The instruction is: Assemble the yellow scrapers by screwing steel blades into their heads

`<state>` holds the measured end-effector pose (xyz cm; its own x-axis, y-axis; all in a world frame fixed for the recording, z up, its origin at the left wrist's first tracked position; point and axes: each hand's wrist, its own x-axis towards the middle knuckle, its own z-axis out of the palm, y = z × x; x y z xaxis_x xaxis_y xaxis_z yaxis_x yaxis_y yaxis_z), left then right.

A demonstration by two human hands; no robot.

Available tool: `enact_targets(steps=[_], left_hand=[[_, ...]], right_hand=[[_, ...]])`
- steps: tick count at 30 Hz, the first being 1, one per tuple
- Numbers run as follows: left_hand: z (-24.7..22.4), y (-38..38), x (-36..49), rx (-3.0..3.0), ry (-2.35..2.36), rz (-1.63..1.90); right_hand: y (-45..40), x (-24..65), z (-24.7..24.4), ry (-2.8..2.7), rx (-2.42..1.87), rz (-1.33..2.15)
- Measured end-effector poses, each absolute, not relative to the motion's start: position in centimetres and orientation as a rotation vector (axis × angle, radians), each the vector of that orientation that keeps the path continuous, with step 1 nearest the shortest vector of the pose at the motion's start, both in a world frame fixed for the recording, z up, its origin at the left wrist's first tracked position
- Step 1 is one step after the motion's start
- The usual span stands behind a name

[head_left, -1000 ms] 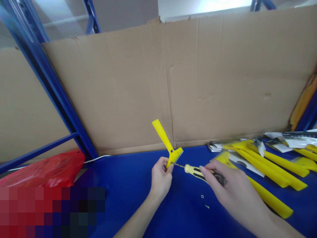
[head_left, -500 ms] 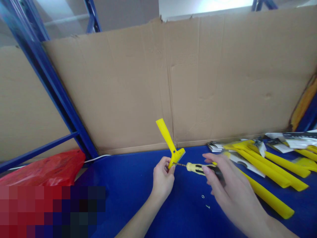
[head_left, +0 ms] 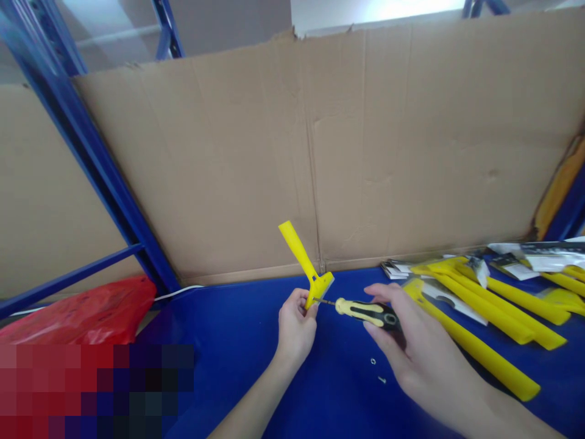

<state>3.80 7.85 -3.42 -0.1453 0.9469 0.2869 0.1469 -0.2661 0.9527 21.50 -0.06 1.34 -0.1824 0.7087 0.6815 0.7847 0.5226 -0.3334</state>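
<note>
My left hand (head_left: 297,326) grips the lower end of a yellow scraper-like tool (head_left: 298,251), whose handle points up and to the left. A screwdriver (head_left: 363,310) with a cream and black handle lies in my right hand (head_left: 411,341), between thumb and fingers. Its thin shaft reaches left to the head of the yellow tool, and the tip meets it near my left fingertips. On the blue table below the screwdriver are a small nut (head_left: 373,361) and a small screw (head_left: 382,380).
Several yellow tools (head_left: 489,305) and white packages (head_left: 553,259) lie at the right of the blue table (head_left: 237,323). Red plastic (head_left: 91,311) sits at the left beside a blue metal post (head_left: 114,177). A cardboard wall (head_left: 237,158) stands behind.
The yellow tool, my left hand and the screwdriver have shifted slightly left. My right thumb and fingers stand wider apart around the screwdriver handle, showing more of its black end.
</note>
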Motion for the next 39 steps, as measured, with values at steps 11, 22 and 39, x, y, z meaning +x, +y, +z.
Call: enact_targets(steps=[11, 22, 39], left_hand=[[-3.72, 7.97, 3.75, 1.512, 1.304, 1.489], [-4.06, 8.07, 3.47, 1.537, 1.331, 1.466], [-3.29, 7.79, 3.87, 1.406, 1.303, 1.458]], right_hand=[[-0.04, 21.82, 1.63, -1.978, -1.095, -0.109], [0.4, 22.19, 1.44, -2.099, -1.214, -0.15], [0.51, 21.7, 1.5, -1.968, -1.393, 0.175]])
